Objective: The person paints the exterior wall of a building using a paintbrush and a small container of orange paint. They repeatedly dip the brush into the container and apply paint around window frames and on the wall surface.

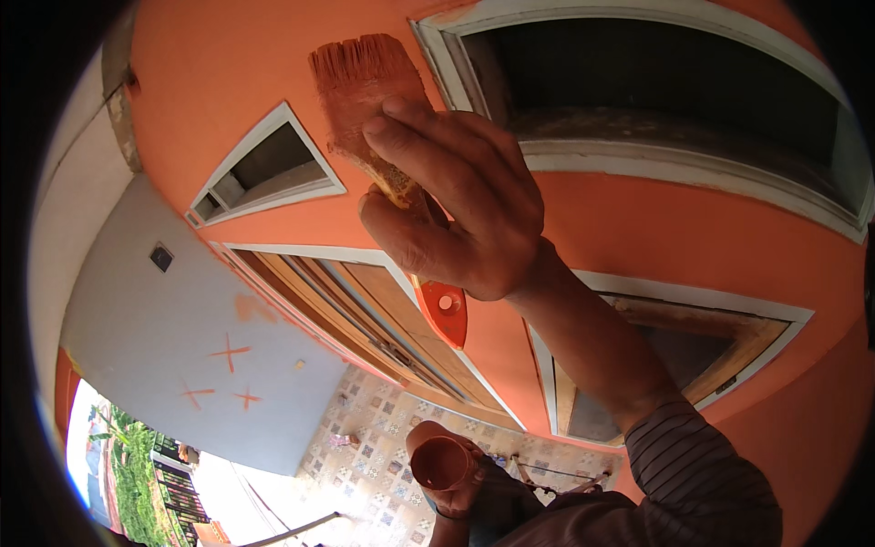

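A wide flat paintbrush (372, 102) is raised in front of the orange wall (225, 61), its bristles pointing up and coated in orange-brown paint. My right hand (472, 198) grips it around the lower ferrule and handle, fingers on one side and thumb on the other. The brush's red handle end, with a hole in it, sticks out below my palm. Lower down, my left hand (459, 489) holds a small cup (443, 463) with reddish paint coating its inside. Whether the bristles touch the wall I cannot tell.
White-framed openings (273, 164) and a large window frame (629, 154) interrupt the orange wall. Below are a wooden door (383, 308) and a wood-framed window (656, 355). A grey wall (157, 328) at left bears orange crosses. Patterned tiles (369, 437) cover the floor.
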Demonstrator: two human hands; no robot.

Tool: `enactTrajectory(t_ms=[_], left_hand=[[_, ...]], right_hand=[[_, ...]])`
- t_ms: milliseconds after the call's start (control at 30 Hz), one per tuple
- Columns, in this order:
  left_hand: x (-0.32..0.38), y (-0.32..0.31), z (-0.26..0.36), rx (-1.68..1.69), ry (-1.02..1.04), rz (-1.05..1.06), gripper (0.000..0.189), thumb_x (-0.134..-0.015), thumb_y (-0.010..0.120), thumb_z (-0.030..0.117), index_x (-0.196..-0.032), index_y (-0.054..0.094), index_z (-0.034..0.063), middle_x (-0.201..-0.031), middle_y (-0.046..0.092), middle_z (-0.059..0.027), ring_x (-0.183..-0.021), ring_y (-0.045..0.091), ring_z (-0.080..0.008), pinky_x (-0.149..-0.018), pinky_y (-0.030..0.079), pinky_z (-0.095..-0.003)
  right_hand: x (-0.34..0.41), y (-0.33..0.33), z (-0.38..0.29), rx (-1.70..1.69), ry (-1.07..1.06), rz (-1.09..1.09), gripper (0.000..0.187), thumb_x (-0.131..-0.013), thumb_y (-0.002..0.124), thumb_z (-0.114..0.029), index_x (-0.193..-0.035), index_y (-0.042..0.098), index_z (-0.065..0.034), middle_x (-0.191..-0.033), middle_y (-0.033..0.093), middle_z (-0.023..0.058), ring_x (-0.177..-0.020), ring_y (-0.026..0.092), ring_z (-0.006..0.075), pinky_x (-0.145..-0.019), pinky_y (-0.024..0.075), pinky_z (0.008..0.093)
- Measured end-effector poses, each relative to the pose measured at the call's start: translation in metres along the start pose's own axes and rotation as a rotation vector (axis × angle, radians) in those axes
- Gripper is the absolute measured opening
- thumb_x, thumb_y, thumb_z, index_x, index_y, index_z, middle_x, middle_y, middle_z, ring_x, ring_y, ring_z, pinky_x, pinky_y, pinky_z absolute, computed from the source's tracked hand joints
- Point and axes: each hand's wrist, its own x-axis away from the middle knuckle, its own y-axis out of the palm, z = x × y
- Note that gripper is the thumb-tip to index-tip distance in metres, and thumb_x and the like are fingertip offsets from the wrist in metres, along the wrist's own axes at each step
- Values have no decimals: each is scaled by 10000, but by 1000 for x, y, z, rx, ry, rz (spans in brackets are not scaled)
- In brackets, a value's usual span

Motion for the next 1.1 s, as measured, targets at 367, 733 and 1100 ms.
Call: enactTrajectory(t_ms=[367,733,1100], left_hand=[[32,-11,-2,76,79,-65,685,-960,713,526,-1482,547,116,-1436,517,-186,-1327,478,-341,-900,548,-506],[21,-8,-8,106,44,-87,674,-965,716,487,-1489,537,102,-1414,493,-161,-1293,476,-310,-887,545,-486],[18,-8,-8,86,36,-82,691,-954,721,498,-1486,542,95,-1389,517,-167,-1288,483,-318,-880,551,-482]], right_hand=[[3,21,12,-58,62,140,157,-769,821,-89,-893,733,-130,-1219,749,185,-1114,759,355,-933,579,424],[9,26,19,-23,85,119,134,-795,816,-106,-901,736,-124,-1200,747,170,-1109,758,346,-926,577,408],[4,32,11,-2,154,170,173,-743,816,-93,-902,750,-104,-1207,739,168,-1066,751,309,-876,558,373]])
